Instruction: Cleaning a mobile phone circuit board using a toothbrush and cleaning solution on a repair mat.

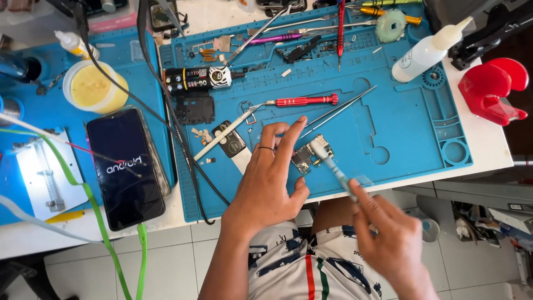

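my left hand (266, 183) rests on the near edge of the blue mat (400, 128), fingers spread and holding nothing, with the index fingertip pressed by the top of the small circuit board (312, 156) to pin it in place. the board lies flat on the mat near its front edge, between my two hands. my right hand (388, 239) is closed around the handle of a clear-handled brush (333, 165), its white head touching the board's upper right part (the hand is a bit blurred, so i can't tell exactly how the fingers sit).

two things worry me. the board is held by one fingertip only, so a hard sweep of the brush could spin it or flick it off the mat's front edge, which is close. and the tweezers (338, 112) and the red screwdriver (304, 101) lie just beyond my fingers; a stray nudge would roll them into the work.

a phone (126, 166) with its screen lit sits to the left, a squeeze bottle (427, 53) stands at the far right of the mat, and a tub of yellow paste (95, 87) is at the far left.
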